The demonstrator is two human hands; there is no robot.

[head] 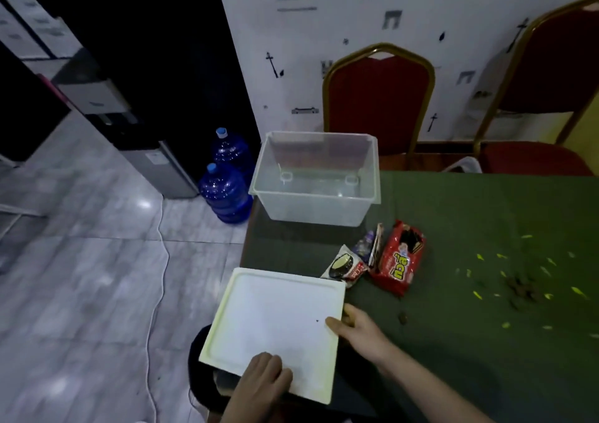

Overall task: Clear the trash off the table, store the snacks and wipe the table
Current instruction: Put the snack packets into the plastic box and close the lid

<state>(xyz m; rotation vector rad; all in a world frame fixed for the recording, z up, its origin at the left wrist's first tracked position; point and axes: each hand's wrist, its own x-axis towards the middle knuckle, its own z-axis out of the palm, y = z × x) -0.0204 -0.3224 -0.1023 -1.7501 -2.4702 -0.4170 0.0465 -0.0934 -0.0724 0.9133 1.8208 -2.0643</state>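
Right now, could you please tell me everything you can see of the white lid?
The white lid is a flat, near-square panel, plastic by its look, with rounded corners, a raised rim and yellowish edges. It is nearly level over the near left corner of the green table, overhanging it. The left hand grips its near edge, the right hand its right edge.

Your left hand point(263, 378) holds the near edge of the lid point(275, 325), and your right hand point(358, 332) holds its right edge. The lid overhangs the left edge of the table point(453, 351). Just beyond your right hand lie 3 packets: the small packet point(343, 265) touches the lid's far right corner, with the middle packet point(369, 244) and then the large packet point(398, 260) to its right. Beyond them the bin point(314, 210) stands at the table's far left corner. Scraps point(522, 288) lie scattered on the table well to the right of your right hand. Behind the table stand 2 chairs point(379, 98), and left of the bin, on the floor, 2 water jugs point(225, 192).
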